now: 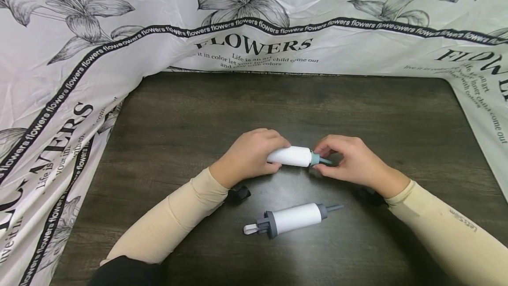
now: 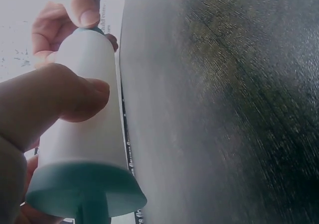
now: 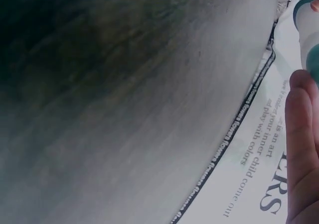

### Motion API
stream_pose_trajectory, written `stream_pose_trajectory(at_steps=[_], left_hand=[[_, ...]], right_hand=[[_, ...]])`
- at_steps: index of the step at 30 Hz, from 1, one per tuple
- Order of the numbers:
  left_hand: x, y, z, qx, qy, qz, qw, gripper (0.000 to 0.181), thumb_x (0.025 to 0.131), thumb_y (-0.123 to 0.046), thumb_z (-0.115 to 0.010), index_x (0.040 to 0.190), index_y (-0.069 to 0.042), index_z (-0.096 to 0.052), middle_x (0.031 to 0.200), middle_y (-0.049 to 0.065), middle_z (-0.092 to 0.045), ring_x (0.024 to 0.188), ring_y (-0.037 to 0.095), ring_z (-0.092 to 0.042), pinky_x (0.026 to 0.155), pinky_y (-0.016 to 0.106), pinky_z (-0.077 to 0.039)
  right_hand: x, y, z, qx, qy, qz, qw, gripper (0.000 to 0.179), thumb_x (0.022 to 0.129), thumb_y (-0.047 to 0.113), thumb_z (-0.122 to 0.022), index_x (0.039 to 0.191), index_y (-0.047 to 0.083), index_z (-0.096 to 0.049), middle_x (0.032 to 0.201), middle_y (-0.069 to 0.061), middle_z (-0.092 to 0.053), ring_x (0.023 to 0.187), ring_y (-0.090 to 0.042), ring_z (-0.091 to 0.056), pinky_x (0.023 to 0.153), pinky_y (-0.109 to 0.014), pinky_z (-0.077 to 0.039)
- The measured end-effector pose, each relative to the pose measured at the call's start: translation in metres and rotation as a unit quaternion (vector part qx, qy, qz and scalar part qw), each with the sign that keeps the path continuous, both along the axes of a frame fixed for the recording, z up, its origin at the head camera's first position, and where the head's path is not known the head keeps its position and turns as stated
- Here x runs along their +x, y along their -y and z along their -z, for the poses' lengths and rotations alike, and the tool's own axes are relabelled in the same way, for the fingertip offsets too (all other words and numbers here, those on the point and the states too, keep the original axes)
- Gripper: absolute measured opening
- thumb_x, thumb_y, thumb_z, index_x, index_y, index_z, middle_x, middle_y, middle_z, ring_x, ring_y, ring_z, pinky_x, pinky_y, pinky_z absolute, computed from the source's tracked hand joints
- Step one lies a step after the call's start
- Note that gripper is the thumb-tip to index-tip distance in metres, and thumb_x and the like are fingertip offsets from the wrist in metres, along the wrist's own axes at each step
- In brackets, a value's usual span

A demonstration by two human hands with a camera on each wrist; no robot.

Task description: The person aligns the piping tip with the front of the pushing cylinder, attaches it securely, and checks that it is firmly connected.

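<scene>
A balloon hand pump with a white barrel (image 1: 294,156) and a teal nozzle cap (image 1: 315,159) lies sideways between the two hands in the head view. The left hand (image 1: 258,152) grips the barrel, its thumb (image 2: 89,100) laid along the white side in the left wrist view. At the barrel's near end there, a teal flange (image 2: 84,184) shows. The right hand (image 1: 351,160) pinches the teal cap between thumb and fingers, with the thin nozzle pointing toward its palm. Closer to the person, a second hand pump (image 1: 297,218) with dark grey ends lies on the table.
The dark wood-grain table (image 1: 190,109) is bordered at the back and sides by a white floral cloth (image 1: 254,52). A black wrist camera (image 1: 239,193) sits under the left wrist. The grey pump's handle (image 1: 251,229) points left.
</scene>
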State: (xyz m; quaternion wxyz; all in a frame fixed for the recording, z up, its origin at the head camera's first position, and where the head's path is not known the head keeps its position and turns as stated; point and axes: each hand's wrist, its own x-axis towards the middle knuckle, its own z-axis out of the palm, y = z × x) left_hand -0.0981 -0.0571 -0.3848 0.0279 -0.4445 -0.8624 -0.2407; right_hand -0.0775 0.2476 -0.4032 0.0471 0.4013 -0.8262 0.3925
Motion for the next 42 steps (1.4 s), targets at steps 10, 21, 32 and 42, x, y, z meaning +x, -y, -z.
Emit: stream_pose_trajectory(at_steps=[10,21,32,42], left_hand=[[0.002,-0.002,0.003,0.03,-0.029,0.005,0.9991,0.039,0.079,-0.015,-0.09,0.117,-0.013,-0.079,0.11,-0.001,-0.075,0.1,0.02,-0.07,0.086,0.033,-0.057],[0.002,-0.002,0.001,0.031,-0.046,0.005,0.9985,0.041,0.08,-0.018,-0.09,0.119,-0.013,-0.079,0.112,-0.001,-0.075,0.101,0.02,-0.07,0.086,0.033,-0.057],[0.004,-0.008,0.002,0.067,-0.063,0.013,0.9957,0.039,0.078,-0.016,-0.091,0.116,-0.013,-0.08,0.11,-0.001,-0.076,0.098,0.018,-0.071,0.082,0.031,-0.058],[0.004,-0.006,0.002,0.057,-0.065,0.0,0.9962,0.041,0.078,-0.016,-0.09,0.118,-0.013,-0.079,0.11,-0.001,-0.076,0.099,0.02,-0.071,0.082,0.033,-0.059]], right_hand=[[0.006,-0.002,-0.006,-0.02,0.111,0.019,0.9934,0.049,0.081,-0.005,-0.088,0.118,0.007,-0.058,0.102,0.003,-0.075,0.087,-0.011,-0.075,0.066,-0.022,-0.059],[0.003,-0.005,-0.007,-0.031,0.226,-0.013,0.9734,0.023,0.102,-0.005,-0.064,0.119,0.01,-0.059,0.098,-0.008,-0.077,0.083,-0.028,-0.077,0.068,-0.036,-0.063],[0.005,-0.008,-0.012,-0.054,0.264,0.022,0.9629,0.015,0.107,-0.002,-0.056,0.113,0.007,-0.067,0.092,-0.004,-0.074,0.076,-0.023,-0.073,0.07,-0.032,-0.061],[0.007,-0.008,-0.009,-0.015,0.182,0.04,0.9824,0.036,0.087,0.0,-0.087,0.115,0.015,-0.071,0.094,0.004,-0.077,0.075,-0.013,-0.073,0.055,-0.026,-0.057]])
